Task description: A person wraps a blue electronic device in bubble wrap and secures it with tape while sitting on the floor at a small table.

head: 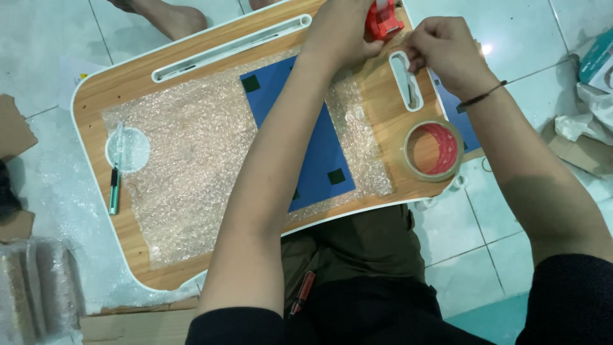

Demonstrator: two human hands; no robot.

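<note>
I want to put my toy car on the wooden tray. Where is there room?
Bare wood shows at the tray's near-left corner, below the bubble wrap, and between the wrap and the brown tape roll. The far right is crowded: both hands, left hand and right hand, work the red dispenser.

We see wooden lap desk (377, 108) with white rim, standing on pale tiled floor (485, 223). Bubble wrap sheet (191, 172) spread over desk, blue flat item (316, 163) under it, perhaps book. Green pen (115, 182) at left end. Brown tape roll (434, 151) near right edge. Cardboard scraps (14, 128) on floor.
</note>
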